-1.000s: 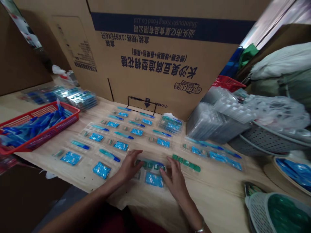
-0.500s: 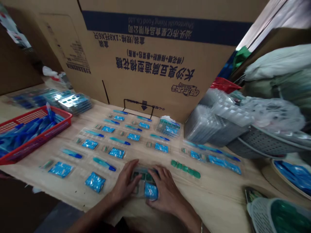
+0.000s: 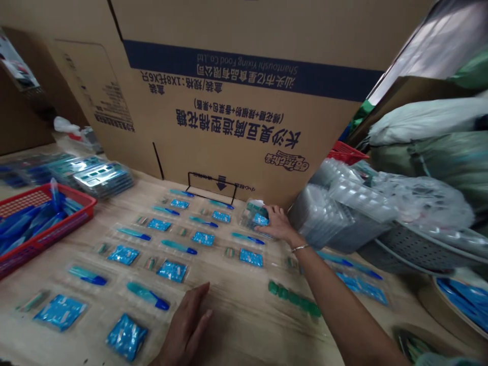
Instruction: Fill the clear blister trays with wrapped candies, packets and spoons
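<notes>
My right hand [image 3: 280, 223] reaches to the foot of the carton, its fingers curled round the right side of a filled clear plastic tray [image 3: 253, 212]. A blue packet [image 3: 261, 219] and green pieces show inside that tray. Low in the middle, my left hand [image 3: 186, 325] is open over the table, thumb apart from the fingers and holding nothing. To its left lie a blue patterned packet [image 3: 127, 336] and a blue pen-shaped piece [image 3: 148, 295] in clear trays. A row of green pieces [image 3: 293, 299] lies on the table below my right forearm.
A large cardboard carton [image 3: 229, 122] walls off the back. Rows of part-filled trays cover the table's left and middle. A red basket [image 3: 89, 208] of blue pieces stands left, near stacked filled trays [image 3: 102, 178]. On the right are stacked clear trays [image 3: 320, 216] and a grey basket [image 3: 404, 249].
My right hand has moved from the near middle to the far tray by the carton. The tray between my hands has left that spot. My left hand stays near the front, now empty.
</notes>
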{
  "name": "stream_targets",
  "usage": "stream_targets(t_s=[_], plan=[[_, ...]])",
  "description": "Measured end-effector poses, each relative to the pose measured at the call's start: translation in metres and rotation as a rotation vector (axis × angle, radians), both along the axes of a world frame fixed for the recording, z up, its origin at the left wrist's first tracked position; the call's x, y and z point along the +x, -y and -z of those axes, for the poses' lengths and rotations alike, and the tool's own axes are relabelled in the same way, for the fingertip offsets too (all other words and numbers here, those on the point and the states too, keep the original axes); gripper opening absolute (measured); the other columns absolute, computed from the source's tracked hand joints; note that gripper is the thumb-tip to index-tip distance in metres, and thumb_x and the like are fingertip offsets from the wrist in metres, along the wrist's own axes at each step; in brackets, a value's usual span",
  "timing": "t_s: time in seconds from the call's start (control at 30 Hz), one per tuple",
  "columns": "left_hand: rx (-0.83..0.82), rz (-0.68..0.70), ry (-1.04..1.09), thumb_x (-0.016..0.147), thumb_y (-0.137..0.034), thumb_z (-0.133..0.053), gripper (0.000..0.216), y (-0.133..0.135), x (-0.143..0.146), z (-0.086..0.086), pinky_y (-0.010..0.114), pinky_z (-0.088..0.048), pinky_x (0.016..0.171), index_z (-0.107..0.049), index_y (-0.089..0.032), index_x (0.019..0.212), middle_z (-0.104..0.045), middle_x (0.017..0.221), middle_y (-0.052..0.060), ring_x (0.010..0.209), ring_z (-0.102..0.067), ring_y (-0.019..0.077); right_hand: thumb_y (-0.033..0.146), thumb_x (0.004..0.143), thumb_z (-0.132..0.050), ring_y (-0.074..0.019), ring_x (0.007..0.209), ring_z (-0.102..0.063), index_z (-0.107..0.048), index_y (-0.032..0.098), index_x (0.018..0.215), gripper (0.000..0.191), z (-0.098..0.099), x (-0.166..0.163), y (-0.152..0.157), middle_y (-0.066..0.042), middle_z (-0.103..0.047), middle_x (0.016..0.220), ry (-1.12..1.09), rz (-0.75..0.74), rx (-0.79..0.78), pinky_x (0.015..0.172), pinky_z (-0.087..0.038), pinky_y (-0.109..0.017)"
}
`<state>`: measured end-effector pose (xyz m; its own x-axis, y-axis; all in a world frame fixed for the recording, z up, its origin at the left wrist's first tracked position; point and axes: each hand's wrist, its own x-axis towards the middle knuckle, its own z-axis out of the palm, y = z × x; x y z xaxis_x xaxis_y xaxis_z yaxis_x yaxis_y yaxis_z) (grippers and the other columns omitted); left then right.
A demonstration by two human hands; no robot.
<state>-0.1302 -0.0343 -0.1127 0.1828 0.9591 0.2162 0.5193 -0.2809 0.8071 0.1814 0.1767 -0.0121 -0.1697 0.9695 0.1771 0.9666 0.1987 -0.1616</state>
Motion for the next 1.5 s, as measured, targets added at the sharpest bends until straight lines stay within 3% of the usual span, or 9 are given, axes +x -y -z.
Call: stream_targets(t_s=[0.3, 0.43, 0.53, 0.67, 0.8, 1.07, 1.17, 1.27, 1.5], plan=[[0.059, 0.215, -0.498, 0.074, -0.022, -0.06, 0.05, -0.034, 0.055, -0.059, 0.049, -0.043, 0.096, -0.052, -0.012, 0.123, -0.052, 0.131, 0.018, 0.119, -0.048, 0.0336, 0.05, 0.068, -0.07, -0.0391, 0.131, -0.026, -0.032, 0.015, 0.139, 0.088, -0.008, 0.007, 0.02, -0.021, -0.029, 0.143, 0.006, 0.006, -0.063, 0.099, -0.028, -0.053], [0.074, 0.332, -0.645, 0.08, -0.025, -0.058, 0.055, -0.069, 0.095, -0.079, 0.053, -0.031, 0.104, -0.045, -0.009, 0.131, -0.039, 0.143, 0.019, 0.133, -0.032, 0.0351, 0.036, 0.086, -0.052, -0.029, 0.117, -0.046, -0.049, 0.015, 0.125, 0.044, -0.008, 0.016, 0.093, -0.016, -0.051, 0.124, -0.166, -0.051, 0.147, 0.095, -0.038, -0.044], [0.051, 0.339, -0.723, 0.081, -0.026, -0.057, 0.057, -0.074, 0.105, -0.077, 0.057, -0.024, 0.106, -0.043, -0.007, 0.132, -0.041, 0.141, 0.022, 0.135, -0.029, 0.0364, 0.033, 0.09, -0.046, -0.025, 0.101, -0.056, -0.06, 0.017, 0.107, 0.027, 0.013, 0.021, 0.171, -0.012, -0.063, 0.105, -0.21, -0.116, 0.084, 0.089, -0.045, -0.04], [0.062, 0.341, -0.746, 0.08, -0.023, -0.056, 0.054, -0.043, 0.091, -0.068, 0.059, -0.025, 0.105, -0.044, -0.009, 0.132, -0.042, 0.14, 0.021, 0.135, -0.028, 0.0363, 0.035, 0.087, -0.052, -0.0283, 0.112, -0.052, -0.051, 0.016, 0.124, 0.041, 0.049, 0.016, 0.257, -0.014, -0.057, 0.122, -0.102, -0.097, 0.044, 0.091, -0.044, -0.045], [0.094, 0.361, -0.709, 0.081, -0.022, -0.053, 0.053, -0.004, 0.071, -0.062, 0.059, -0.024, 0.106, -0.044, -0.012, 0.133, -0.043, 0.14, 0.019, 0.135, -0.029, 0.0359, 0.035, 0.088, -0.052, -0.0262, 0.101, -0.059, -0.054, 0.022, 0.122, 0.036, 0.066, 0.013, 0.301, -0.009, -0.064, 0.112, -0.118, -0.059, 0.106, 0.084, -0.048, -0.042], [0.099, 0.385, -0.684, 0.077, -0.024, -0.057, 0.056, 0.03, 0.063, -0.061, 0.055, -0.031, 0.103, -0.048, -0.015, 0.131, -0.045, 0.138, 0.019, 0.128, -0.039, 0.0362, 0.03, 0.085, -0.057, -0.0251, 0.091, -0.064, -0.052, 0.022, 0.124, 0.04, 0.053, 0.012, 0.337, -0.009, -0.066, 0.103, -0.196, -0.138, 0.262, 0.075, -0.053, -0.039], [0.261, 0.588, -0.575, 0.077, -0.03, -0.062, 0.067, 0.033, 0.067, -0.067, 0.053, -0.029, 0.105, -0.037, -0.02, 0.139, -0.04, 0.144, 0.015, 0.131, -0.036, 0.0339, 0.029, 0.084, -0.059, -0.0251, 0.091, -0.065, -0.053, 0.021, 0.124, 0.041, 0.037, -0.004, 0.337, -0.01, -0.067, 0.104, -0.211, -0.212, 0.283, 0.073, -0.054, -0.037], [0.477, 0.776, -0.453, 0.089, -0.02, -0.046, 0.045, 0.034, 0.069, -0.073, 0.044, -0.031, 0.107, -0.042, -0.022, 0.135, -0.052, 0.135, 0.01, 0.128, -0.042, 0.0244, 0.026, 0.082, -0.061, -0.0243, 0.09, -0.066, -0.053, 0.021, 0.124, 0.042, 0.02, -0.022, 0.332, -0.009, -0.068, 0.105, -0.212, -0.306, 0.296, 0.072, -0.055, -0.036], [0.577, 0.621, -0.289, 0.09, -0.015, -0.048, 0.035, 0.024, 0.044, -0.08, 0.038, -0.042, 0.098, -0.053, -0.027, 0.123, -0.067, 0.115, 0.006, 0.111, -0.057, 0.0193, 0.034, 0.079, -0.064, -0.0267, 0.099, -0.065, -0.047, 0.026, 0.134, 0.058, 0.005, -0.025, 0.31, -0.007, -0.067, 0.114, -0.202, -0.432, 0.317, 0.081, -0.054, -0.043]])
